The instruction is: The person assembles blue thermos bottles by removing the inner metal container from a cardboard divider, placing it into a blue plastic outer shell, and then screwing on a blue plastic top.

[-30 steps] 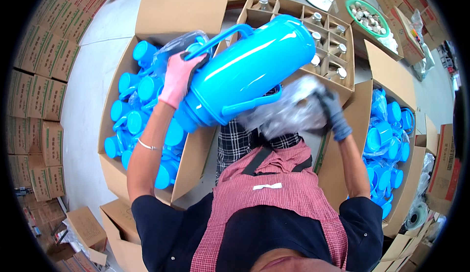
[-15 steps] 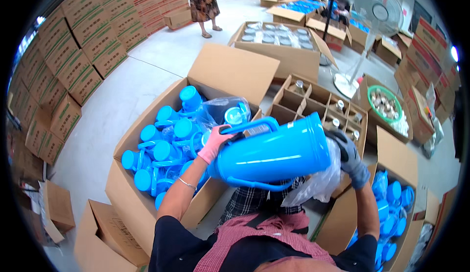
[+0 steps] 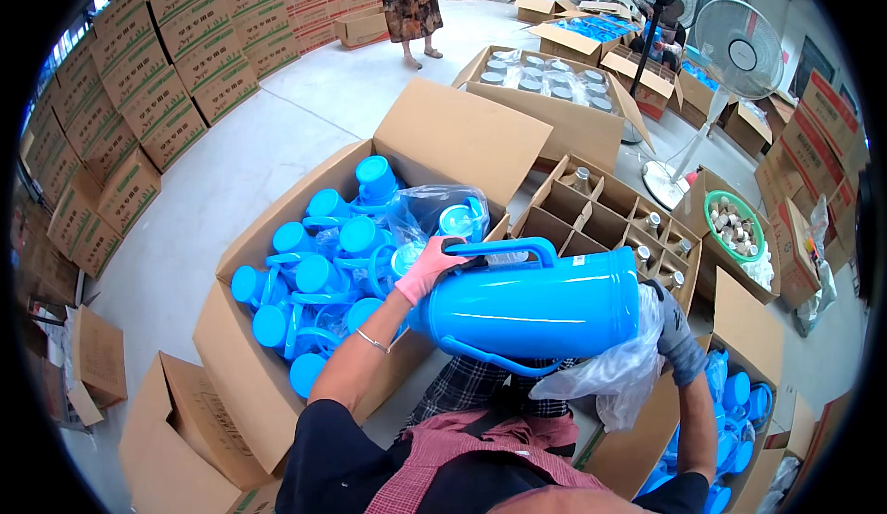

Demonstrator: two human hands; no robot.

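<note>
A large blue thermos jug [image 3: 536, 305] lies sideways in front of me, its base to the right. My left hand [image 3: 430, 269], in a pink glove with dark fingertips, is closed round its top end by the handle. At the base is my right hand [image 3: 677, 336] in a grey-blue glove. Its curled fingers are partly hidden behind a crumpled clear plastic bag [image 3: 605, 380], which hangs from the base. Beneath and left of the jug stands an open carton [image 3: 254, 380] full of blue thermos jugs [image 3: 319, 275], some in clear plastic.
A divided carton [image 3: 591, 201] with several silvery bottle liners stands behind the jug. Another carton of blue jugs [image 3: 736, 389] is at lower right. A green basket [image 3: 730, 227], a pedestal fan [image 3: 736, 52], stacked cartons [image 3: 139, 98] and a standing person [image 3: 411, 1] are farther off.
The jug and both hands have shifted slightly right and down in view. The plastic bag hangs lower off the base. The surroundings have shifted too, as the view has turned a little.
</note>
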